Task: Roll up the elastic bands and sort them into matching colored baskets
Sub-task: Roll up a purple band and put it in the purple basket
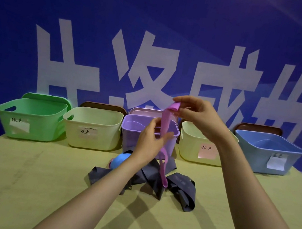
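**Pink band: start of the roll, held in mid-air**

The right hand [197,115] pinches the top end of a long, flat pink elastic band [165,120] between thumb and fingertips. That end is folded over into what looks like the first turn, though the view is too small to be sure. The left hand [147,143] sits lower and seems to hold the strip loosely between thumb and fingers, approx. mid-length.

The band hangs in front of the purple plastic basket [132,137]. Its tail reaches down to the heap of dark grey elastic bands [182,184] on the yellow-green table [36,185].

To roll well:
- Keep the strip flat and taut w/ the left hand, edges aligned.
- Wind w/ the right so the coil stays tight and doesn't telescope.
- Lift the tail clear of the grey heap, else it may drag a band along.

The band is thin, smooth and limp, w/ a slight sheen, so it will likely spring open if let go. It should go in the cream plastic basket w/ the pink label [190,146].
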Demonstrator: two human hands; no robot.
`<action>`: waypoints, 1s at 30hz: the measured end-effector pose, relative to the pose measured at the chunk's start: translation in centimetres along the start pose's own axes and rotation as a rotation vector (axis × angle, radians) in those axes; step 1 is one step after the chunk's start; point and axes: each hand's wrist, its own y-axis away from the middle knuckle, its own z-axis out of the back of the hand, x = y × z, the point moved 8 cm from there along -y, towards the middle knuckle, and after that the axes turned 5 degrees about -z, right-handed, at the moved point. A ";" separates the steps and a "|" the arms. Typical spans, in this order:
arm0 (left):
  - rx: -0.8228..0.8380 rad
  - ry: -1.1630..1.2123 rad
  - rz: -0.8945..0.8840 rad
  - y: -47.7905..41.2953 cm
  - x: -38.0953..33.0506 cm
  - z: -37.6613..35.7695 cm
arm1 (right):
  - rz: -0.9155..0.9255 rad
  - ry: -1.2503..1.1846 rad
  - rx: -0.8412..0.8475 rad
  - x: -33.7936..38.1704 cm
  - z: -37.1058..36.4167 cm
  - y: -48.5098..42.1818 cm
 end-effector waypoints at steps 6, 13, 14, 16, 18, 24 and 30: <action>0.101 0.049 0.084 0.4 0.7 -0.8 | 0.087 0.182 -0.360 0.5 2.3 -0.3; 0.412 0.169 0.248 6.3 1.5 -2.5 | 0.035 0.219 -0.353 -1.5 2.3 -0.5; 0.426 0.215 0.277 7.3 1.4 -2.4 | 0.018 0.216 -0.333 -1.9 2.1 -0.4; 0.429 0.294 0.338 9.2 1.3 -2.1 | -0.007 0.213 -0.274 -2.9 1.0 0.0; 0.420 0.348 0.416 11.3 1.9 -2.0 | -0.028 0.201 -0.199 -4.5 -0.7 0.6; 0.409 0.241 0.652 16.3 7.2 -2.6 | -0.159 0.173 -0.001 -11.1 -5.4 2.4; 0.389 -0.314 0.516 17.2 11.5 -2.1 | -0.168 0.222 0.088 -13.5 -7.3 3.7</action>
